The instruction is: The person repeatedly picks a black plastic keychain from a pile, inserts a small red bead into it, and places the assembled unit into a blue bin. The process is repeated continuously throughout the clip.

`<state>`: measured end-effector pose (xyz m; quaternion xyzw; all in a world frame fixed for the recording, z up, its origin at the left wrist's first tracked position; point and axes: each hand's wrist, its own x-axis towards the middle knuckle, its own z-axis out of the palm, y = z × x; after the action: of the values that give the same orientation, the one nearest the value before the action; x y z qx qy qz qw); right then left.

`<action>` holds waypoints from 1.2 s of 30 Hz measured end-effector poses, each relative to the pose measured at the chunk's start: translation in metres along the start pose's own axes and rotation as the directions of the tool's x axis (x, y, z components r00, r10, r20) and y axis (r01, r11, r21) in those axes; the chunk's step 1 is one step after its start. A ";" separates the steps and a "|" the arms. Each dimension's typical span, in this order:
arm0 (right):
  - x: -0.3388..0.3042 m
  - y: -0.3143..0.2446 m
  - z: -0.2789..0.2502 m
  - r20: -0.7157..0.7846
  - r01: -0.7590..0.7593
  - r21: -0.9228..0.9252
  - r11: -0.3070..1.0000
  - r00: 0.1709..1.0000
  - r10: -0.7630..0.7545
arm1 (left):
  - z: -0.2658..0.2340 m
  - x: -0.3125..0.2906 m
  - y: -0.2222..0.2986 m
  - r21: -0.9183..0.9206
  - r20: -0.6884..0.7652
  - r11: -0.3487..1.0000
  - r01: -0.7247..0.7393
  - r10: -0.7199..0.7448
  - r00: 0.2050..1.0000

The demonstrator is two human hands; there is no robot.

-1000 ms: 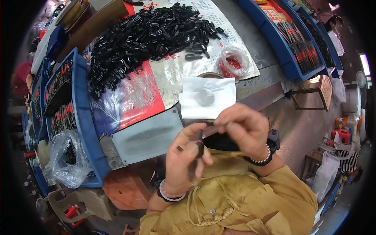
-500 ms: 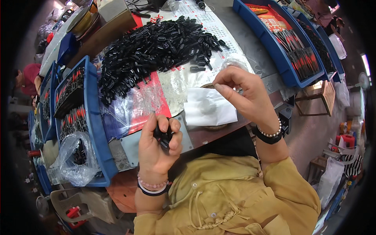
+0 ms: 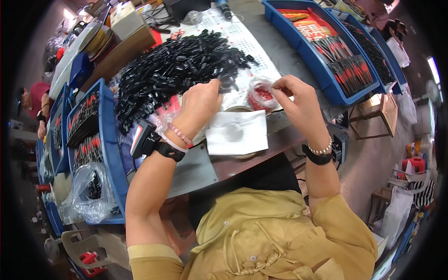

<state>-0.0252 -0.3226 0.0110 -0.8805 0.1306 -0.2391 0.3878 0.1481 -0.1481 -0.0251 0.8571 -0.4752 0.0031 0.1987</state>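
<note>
My left hand (image 3: 201, 103) reaches to the near right edge of a heap of small black plastic parts (image 3: 182, 60). Its back is toward me and its fingers are mostly hidden, so any part in them cannot be seen. With thumb and forefinger nearly together, my right hand (image 3: 299, 105) is at the rim of a clear plastic bag (image 3: 262, 84) holding small red pieces (image 3: 263, 94). Whatever is between those fingertips is too small to make out. A folded white sheet (image 3: 237, 135) with a greyish round patch lies between my hands, over a round-rimmed thing.
Blue trays (image 3: 108, 154) of black-and-red parts stand at the left, with a crumpled clear bag (image 3: 93, 196) on the nearer one. More blue trays (image 3: 322, 60) are at the right. A cardboard box (image 3: 133, 32) stands at the back left. Another person (image 3: 37, 100) is at far left.
My left hand, earlier curled around black parts near my body, has moved forward to the heap, palm now turned away. My right hand has gone from above the white sheet to the bag of red pieces.
</note>
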 end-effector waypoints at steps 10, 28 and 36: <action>0.027 0.025 0.023 0.342 0.241 -0.423 0.873 0.935 -0.092 | -0.011 -0.009 0.001 -0.112 0.028 0.992 0.065 -0.062 0.998; 0.023 0.020 0.015 0.200 0.163 -0.153 0.975 0.971 -0.131 | -0.062 -0.134 0.047 -0.894 0.426 -0.006 0.448 -0.319 0.847; 0.021 0.021 0.013 0.090 -0.042 -0.022 0.999 0.995 0.044 | -0.045 -0.153 0.064 -0.890 0.449 -0.210 0.406 -0.243 0.860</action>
<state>-0.0021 -0.3375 -0.0057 -0.8913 0.1342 -0.1894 0.3895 0.0205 -0.0387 0.0078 0.5144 -0.0887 -0.4455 0.7274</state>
